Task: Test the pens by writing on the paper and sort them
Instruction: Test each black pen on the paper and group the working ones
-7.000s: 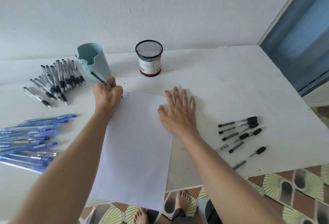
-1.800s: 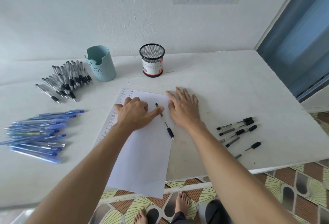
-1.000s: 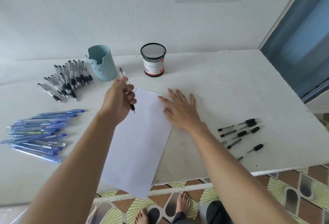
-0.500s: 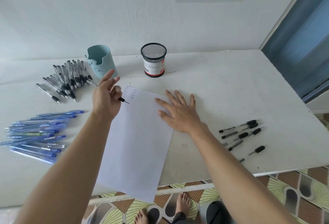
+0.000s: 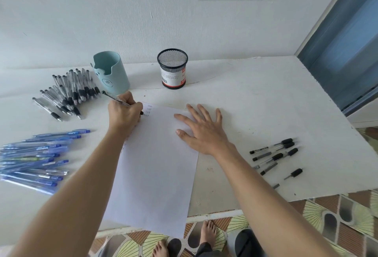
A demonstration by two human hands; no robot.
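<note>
- The white table (image 5: 255,97) carries everything, and the paper lies across its middle.
- The paper (image 5: 155,175) is a plain white sheet, turned a little askew. Its near end hangs over the table's front edge.
- The blue pens (image 5: 34,160) lie in a loose heap well to the left of the paper, level with its middle, tips pointing roughly toward it.
- The clear pens (image 5: 69,91), with black grips, are fanned out left of the paper's far corner.
- The black pens (image 5: 274,155) lie in a small group well to the right of the paper. A few pieces there look like loose parts, but they are too small to tell.
- The teal cup (image 5: 111,72) stands upright just beyond the paper's far left corner, beside the clear pens.
- The mesh cup (image 5: 172,68) stands upright beyond the paper's far edge, apart from it.
- My right hand (image 5: 204,132) lies flat with the fingers spread, palm down. It presses on the paper's right edge, half on the sheet and half on the table.
- My left hand (image 5: 124,111) rests on the paper's far left corner, fingers curled tight round one pen.
- The pen (image 5: 114,98) is clear with a dark grip and pinched in my left hand. Its tip is down on the paper beside a few small written words (image 5: 149,109), and its back end tilts out toward the clear pens.
</note>
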